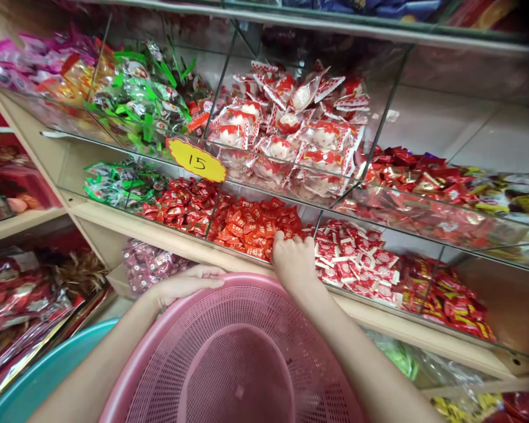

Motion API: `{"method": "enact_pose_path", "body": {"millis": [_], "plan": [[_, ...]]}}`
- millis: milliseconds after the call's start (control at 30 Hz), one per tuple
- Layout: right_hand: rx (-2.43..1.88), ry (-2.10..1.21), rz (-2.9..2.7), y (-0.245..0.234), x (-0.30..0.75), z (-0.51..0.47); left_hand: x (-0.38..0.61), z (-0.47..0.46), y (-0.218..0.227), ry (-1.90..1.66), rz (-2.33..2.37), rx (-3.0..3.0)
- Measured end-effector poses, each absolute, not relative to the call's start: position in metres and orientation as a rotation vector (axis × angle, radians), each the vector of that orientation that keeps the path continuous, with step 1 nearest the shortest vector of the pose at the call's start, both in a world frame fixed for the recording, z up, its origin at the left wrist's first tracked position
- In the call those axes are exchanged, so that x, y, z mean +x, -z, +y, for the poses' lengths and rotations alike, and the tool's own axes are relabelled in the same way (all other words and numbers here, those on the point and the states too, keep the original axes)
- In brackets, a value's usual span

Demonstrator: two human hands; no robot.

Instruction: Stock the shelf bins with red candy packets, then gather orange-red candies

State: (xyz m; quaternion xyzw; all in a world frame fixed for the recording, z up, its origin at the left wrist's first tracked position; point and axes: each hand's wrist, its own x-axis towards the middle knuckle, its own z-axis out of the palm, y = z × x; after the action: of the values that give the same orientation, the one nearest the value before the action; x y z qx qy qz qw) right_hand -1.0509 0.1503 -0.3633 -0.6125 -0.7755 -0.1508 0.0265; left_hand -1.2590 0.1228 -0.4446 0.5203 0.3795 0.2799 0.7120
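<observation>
My left hand (187, 286) is closed on the far left rim of a pink plastic mesh basket (233, 283), fingers lying over its edge. The basket tilts towards the shelves, and a small pale spot shows on its bottom. Above the basket's far rim, my right hand (294, 258) reaches over the front edge of a lower compartment. Its fingers are curled beside the orange-red wrapped candies (258, 226); what they grip, if anything, is hidden. Red-and-white wrapped candies (357, 258) lie just right of that hand.
Clear panels divide the shelves (445, 335) into candy compartments. A yellow price tag reading 15 (197, 160) hangs above, below large clear-wrapped candies (286, 141). Green-wrapped candies (145, 97) fill the upper left. A teal basin (48, 364) stands at lower left.
</observation>
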Motion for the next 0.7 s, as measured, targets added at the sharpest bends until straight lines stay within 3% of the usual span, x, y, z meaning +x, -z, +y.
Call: {"method": "enact_pose_path", "body": {"millis": [367, 533, 700], "plan": [[-1.613, 0.392, -2.371, 0.356, -1.037, 0.12, -1.259, 0.124, 0.444, -0.609, 0.833, 1.138], [-1.113, -0.026, -2.778, 0.408, -1.033, 0.101, -1.259, 0.124, 0.445, -0.609, 0.83, 1.149], [-1.065, 0.016, -2.994, 0.449, -1.029, 0.111, -1.259, 0.123, 0.444, -0.598, 0.843, 1.16]]}}
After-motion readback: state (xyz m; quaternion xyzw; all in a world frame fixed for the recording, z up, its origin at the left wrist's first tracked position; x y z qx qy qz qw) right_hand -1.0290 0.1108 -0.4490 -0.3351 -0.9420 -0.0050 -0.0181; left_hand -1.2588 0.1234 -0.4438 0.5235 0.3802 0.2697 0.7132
